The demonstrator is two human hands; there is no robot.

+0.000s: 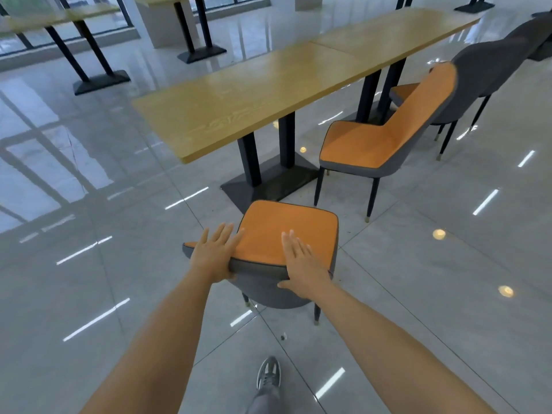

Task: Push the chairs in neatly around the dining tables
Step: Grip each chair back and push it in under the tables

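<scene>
While both hands rest on the back of the nearest chair (286,231), three chairs stand near one long dining table (268,94) made of two wood-topped sections pushed end to end. The left hand (213,252) lies flat over the backrest's left corner, fingers spread and not closed around it; the right hand (301,261) lies palm-down on the top edge, thumb hooked over the grey back. This chair, orange inside and grey outside on dark legs, faces the table's short end, just short of its black pedestal base (268,186). A second orange chair (385,138) sits pulled out along the table's right side, and a grey-backed third chair (484,76) stands beyond it. Further tables (62,19) line the windows across the glossy tiled floor (448,264).
</scene>
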